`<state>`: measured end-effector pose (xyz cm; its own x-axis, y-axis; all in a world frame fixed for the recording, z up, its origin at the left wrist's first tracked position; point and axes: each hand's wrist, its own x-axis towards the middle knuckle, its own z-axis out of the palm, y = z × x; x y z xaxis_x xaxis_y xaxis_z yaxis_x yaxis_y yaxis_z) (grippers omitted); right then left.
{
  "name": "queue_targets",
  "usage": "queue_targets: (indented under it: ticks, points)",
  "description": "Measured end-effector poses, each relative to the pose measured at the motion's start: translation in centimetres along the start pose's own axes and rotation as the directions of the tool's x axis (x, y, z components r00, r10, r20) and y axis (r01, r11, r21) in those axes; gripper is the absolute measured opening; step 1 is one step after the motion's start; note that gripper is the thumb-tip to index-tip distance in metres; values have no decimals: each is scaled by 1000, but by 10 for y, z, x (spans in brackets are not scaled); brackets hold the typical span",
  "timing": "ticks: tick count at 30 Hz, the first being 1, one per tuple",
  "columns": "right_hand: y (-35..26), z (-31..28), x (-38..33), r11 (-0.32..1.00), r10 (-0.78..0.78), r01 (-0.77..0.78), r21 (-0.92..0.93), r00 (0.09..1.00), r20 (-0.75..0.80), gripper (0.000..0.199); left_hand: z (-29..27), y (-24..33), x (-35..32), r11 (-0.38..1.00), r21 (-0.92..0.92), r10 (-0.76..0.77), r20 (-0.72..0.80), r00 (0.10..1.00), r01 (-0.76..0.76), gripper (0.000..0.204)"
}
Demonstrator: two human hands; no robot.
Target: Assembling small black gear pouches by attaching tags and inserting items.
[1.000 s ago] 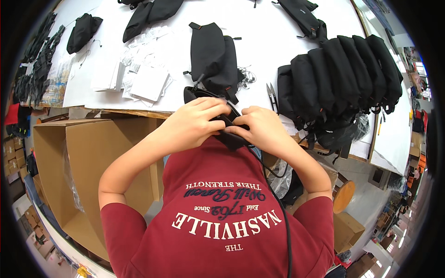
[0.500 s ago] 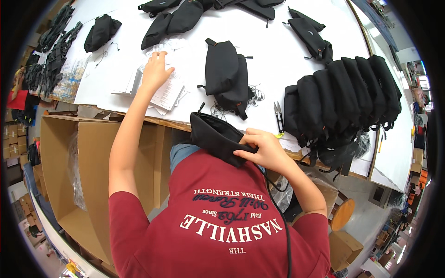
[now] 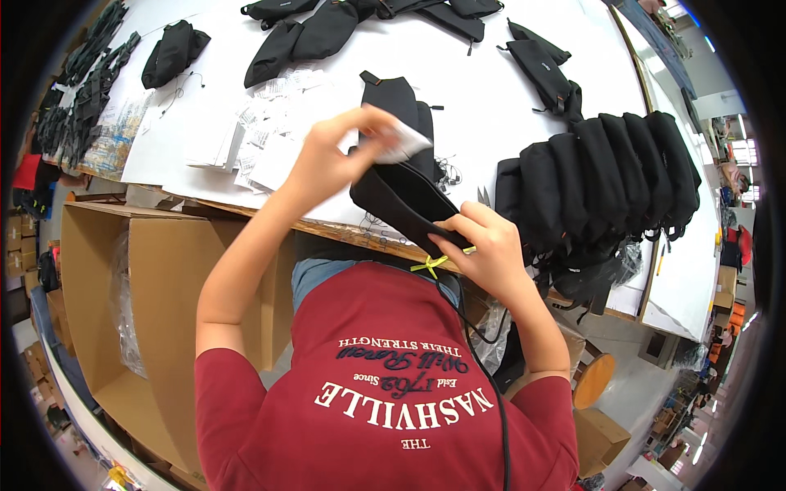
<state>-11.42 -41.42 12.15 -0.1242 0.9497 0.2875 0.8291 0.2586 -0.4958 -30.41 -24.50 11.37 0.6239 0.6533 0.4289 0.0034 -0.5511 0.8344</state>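
My right hand [image 3: 483, 245] grips the near right end of a black zip pouch [image 3: 393, 200], whose mouth gapes toward me at the table's edge. Just above the pouch's far left end, my left hand [image 3: 348, 151] pinches a small white paper slip [image 3: 406, 145], somewhat blurred by motion. Behind them lies another pair of black pouches [image 3: 391, 96], partly covered by the left hand and the slip. Loose printed slips [image 3: 286, 102] are spread on the white table to the left, beside a stack of white paper [image 3: 217, 146].
At the right stands a row of filled black pouches [image 3: 602, 176]. More black pouches [image 3: 307, 37] lie along the far side. An open cardboard box [image 3: 172, 295] sits below the table edge at left. Scissors [image 3: 483, 195] show partly behind my right hand.
My left hand has come from the paper slips over to the pouch, now with a slip in its fingers. The right hand has lifted the pouch slightly forward and right.
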Motion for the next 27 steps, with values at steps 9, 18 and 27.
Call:
queue_targets:
  ticks: [9,18,27]
  points:
    - [-2,3,8,997,-14,10,-82,999,-40,15,7,7,-14,988,153,-17,116,993,-1,11]
    - [-6,8,10,992,-45,19,-122,977,-210,19,-13,-46,-36,945,125,-196,-525,828,302,49]
    - [-33,36,19,892,303,-159,423,905,-298,12,54,-3,-44,232,-952,-713,-27,701,199,51]
